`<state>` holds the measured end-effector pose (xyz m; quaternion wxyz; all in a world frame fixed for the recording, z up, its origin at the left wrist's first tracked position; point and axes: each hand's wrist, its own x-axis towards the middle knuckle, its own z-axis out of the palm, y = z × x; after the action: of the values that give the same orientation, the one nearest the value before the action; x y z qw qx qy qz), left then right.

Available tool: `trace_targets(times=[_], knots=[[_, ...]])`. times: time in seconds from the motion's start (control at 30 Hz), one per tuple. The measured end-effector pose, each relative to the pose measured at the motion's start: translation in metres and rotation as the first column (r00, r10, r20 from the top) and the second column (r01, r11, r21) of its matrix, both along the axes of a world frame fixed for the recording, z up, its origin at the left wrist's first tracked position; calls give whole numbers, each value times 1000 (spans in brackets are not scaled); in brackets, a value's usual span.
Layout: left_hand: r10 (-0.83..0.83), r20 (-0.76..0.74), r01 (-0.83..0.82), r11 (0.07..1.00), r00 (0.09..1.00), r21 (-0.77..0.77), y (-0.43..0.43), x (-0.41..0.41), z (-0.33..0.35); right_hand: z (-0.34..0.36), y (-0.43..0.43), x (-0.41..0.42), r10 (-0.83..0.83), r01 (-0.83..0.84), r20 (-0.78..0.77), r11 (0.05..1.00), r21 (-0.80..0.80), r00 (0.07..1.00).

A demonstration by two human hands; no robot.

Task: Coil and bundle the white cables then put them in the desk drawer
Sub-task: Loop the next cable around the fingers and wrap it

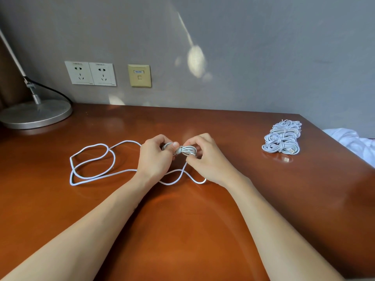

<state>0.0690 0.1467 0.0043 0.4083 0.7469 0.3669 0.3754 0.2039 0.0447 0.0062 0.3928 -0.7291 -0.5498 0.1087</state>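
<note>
A small coil of white cable [185, 150] is held just above the brown desk [182, 220], wrapped round its middle by a turn of the same cable. My left hand [156, 155] grips the coil's left end, thumb on top. My right hand [205, 157] pinches its right end. The rest of this cable [89, 165] trails loose in wide loops on the desk to the left and under my wrists. A pile of bundled white cables [283, 139] lies at the right, a USB plug showing at its near end. No drawer is in view.
A lamp with a round metal base [36, 114] and a black cord stands at the back left. Wall sockets [91, 73] and a beige data port [139, 75] sit on the grey wall. White bedding [353, 140] lies beyond the desk's right edge.
</note>
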Motion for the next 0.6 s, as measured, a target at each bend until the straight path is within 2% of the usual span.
trace_targets(times=[0.37, 0.6], knots=[[-13, -7, 13, 997, 1000, 72, 11, -2, -3, 2, -3, 6, 11, -11, -8, 996, 86, 1000], [-146, -14, 146, 975, 989, 169, 14, -3, -4, 0, -7, 13, -48, 47, 0, 985, 163, 999]])
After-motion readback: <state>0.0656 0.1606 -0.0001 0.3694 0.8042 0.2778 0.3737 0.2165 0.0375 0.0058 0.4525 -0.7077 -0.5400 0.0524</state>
